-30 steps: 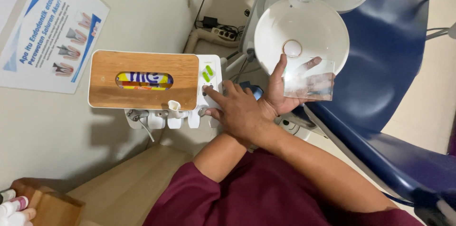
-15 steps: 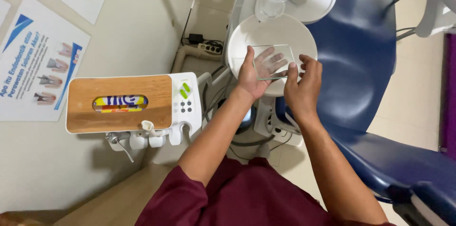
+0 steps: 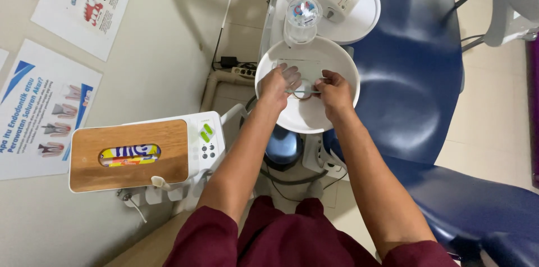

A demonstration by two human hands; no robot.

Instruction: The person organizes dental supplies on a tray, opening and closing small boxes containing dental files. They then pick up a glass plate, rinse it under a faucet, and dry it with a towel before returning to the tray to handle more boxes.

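Two hands, left hand (image 3: 279,83) and right hand (image 3: 333,90), pinch a clear plastic sheet (image 3: 299,70) over the round white basin (image 3: 337,59); glossy blue chair (image 3: 415,65) right, wooden-topped tray (image 3: 132,154) left.

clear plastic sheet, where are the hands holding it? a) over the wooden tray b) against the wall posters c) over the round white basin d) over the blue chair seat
c: the left hand and right hand hold the clear plastic sheet over the round white basin, well to the right of the wooden tray and left of the blue chair.
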